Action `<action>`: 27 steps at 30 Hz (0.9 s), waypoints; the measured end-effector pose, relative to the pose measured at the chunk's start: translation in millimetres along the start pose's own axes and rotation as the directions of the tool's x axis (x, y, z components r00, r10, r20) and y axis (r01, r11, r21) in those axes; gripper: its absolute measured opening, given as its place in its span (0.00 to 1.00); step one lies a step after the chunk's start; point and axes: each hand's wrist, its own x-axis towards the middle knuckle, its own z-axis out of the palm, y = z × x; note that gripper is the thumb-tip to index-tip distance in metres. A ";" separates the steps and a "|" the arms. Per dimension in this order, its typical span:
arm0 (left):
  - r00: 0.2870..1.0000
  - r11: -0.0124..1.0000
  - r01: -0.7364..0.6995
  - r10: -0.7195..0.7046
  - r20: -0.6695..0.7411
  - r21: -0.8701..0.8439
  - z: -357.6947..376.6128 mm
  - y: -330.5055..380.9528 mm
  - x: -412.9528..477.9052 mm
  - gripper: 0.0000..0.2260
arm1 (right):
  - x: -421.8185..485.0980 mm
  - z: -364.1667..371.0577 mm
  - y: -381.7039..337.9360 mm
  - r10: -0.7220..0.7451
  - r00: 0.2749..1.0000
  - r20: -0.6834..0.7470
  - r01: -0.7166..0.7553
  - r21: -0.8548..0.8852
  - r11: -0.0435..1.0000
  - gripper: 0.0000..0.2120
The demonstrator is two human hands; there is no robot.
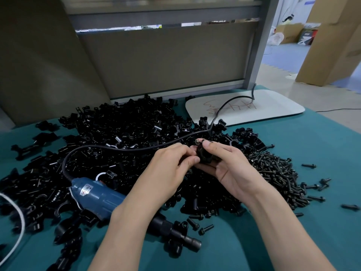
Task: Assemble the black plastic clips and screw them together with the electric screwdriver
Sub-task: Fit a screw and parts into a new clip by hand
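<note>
Over the middle of the worktop (322, 145), just above the heap of clips (127, 124), both hands hold one black clip (204, 156). The left hand (170, 165) pinches its near side between the thumb and curled fingers (185, 151). The right hand (226, 167) cradles it from below, with the thumb pressed on top. A small shiny piece at its far upper end may be a screw head, but it is too small to be sure.

The step looks like mating the halves and seating a screw by hand. To do it well, line the holes up squarely, press the halves flush and start the screw straight, so the thread does not cross.

The clip seems to stand roughly upright, though the hands partly hide its long axis. The screwdriver (97, 194) lies untouched under the left forearm. Its long axis runs from the cord (117, 148) end at upper left to the tip at lower right, which points toward the person. Loose screws (273, 173) are piled just right of the hands.
</note>
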 end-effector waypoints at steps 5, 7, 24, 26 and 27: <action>0.996 0.996 -0.083 0.084 -0.036 0.046 3.7 6.4 -2.0 0.06 | -1.4 -2.9 -5.1 0.075 0.996 -0.037 -0.075 -0.002 0.997 0.17; 0.992 0.991 -0.117 0.119 -0.033 0.070 5.6 7.8 -2.4 0.06 | -1.7 -6.2 -7.5 0.111 0.993 -0.039 -0.111 -0.008 0.994 0.19; 0.643 0.762 0.643 -0.591 -0.486 -0.075 -63.6 -8.8 -72.8 0.12 | 2.3 -0.1 -0.4 0.083 0.992 -0.096 -0.057 0.248 0.967 0.15; 0.534 0.618 0.783 -0.727 -0.432 -0.072 -61.1 -17.7 -94.6 0.20 | 2.7 4.5 2.4 0.077 0.993 -0.095 -0.050 0.257 0.965 0.15; 0.489 0.563 0.823 -0.767 -0.415 -0.070 -58.7 -19.2 -101.7 0.24 | 2.4 6.4 3.8 0.075 0.993 -0.089 -0.049 0.263 0.964 0.16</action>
